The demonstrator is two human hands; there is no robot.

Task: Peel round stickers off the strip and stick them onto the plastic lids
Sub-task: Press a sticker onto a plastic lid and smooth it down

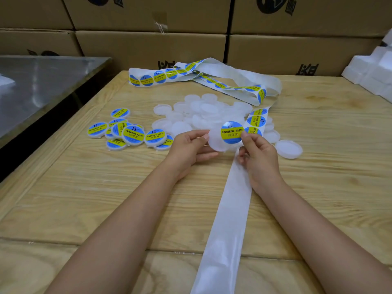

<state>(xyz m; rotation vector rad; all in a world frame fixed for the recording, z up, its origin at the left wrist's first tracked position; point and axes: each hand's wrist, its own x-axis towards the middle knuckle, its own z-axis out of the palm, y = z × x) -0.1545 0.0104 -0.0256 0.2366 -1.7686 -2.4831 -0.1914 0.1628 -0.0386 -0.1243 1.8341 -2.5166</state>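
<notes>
I see round blue-and-yellow paper sticker point(231, 132) overlapping right part of translucent white round plastic lid point(216, 143), raised at centre | white glossy backing strip point(229, 209) runs near to far, loops far right | bare lids point(203, 115) heaped beyond | stickered lids point(133, 134) clustered left

Hands: two, left hand point(191, 145) and right hand point(258, 153)
Strip point(227, 219): one
Held lid point(216, 141): one, bearing one sticker point(231, 132)
Pile point(203, 113) of plain lids: one, too overlapped for a lid count
Labelled lids point(133, 134) left of pile: at least seven, overlapping
Lone lid point(288, 148) right of pile: one
Stickers point(256, 121) on strip beside pile: three
Boxes point(148, 47) behind pile: six
</notes>
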